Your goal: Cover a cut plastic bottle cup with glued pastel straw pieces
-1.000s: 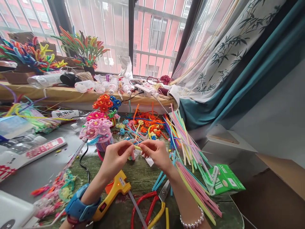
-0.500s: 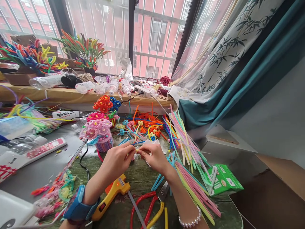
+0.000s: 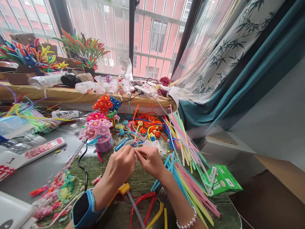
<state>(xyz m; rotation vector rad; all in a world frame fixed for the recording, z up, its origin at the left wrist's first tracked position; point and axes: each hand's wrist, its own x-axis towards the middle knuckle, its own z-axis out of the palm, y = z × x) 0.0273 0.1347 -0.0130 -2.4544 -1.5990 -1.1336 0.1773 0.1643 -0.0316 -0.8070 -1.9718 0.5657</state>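
My left hand (image 3: 122, 160) and my right hand (image 3: 151, 160) meet over the middle of the table, fingertips pinched together. Between them is a thin pale pipe cleaner (image 3: 134, 143), bent in a curve; most of it is hidden behind the fingers. A yellow glue gun (image 3: 123, 189) lies partly under my left forearm, its glue stick pointing toward me. Below my right forearm lie red-handled scissors (image 3: 143, 199) beside a yellow handle (image 3: 156, 217). Just beyond my fingers are a teal packet (image 3: 121, 144) and a crumpled white tissue (image 3: 152, 144).
A pot of pink pipe-cleaner flowers (image 3: 103, 143) stands at the left. Orange flowers (image 3: 149, 119) lie behind the hands. Pastel pipe cleaners (image 3: 190, 187) spread at the right, beside a green packet (image 3: 225, 181). A black cable (image 3: 83, 168) runs along the left. Bottles (image 3: 85, 86) line the sill.
My left hand has turned, its back and the watch now facing more upward, and its forearm covers more of the glue gun. Both hands stay pinched together in nearly the same place.
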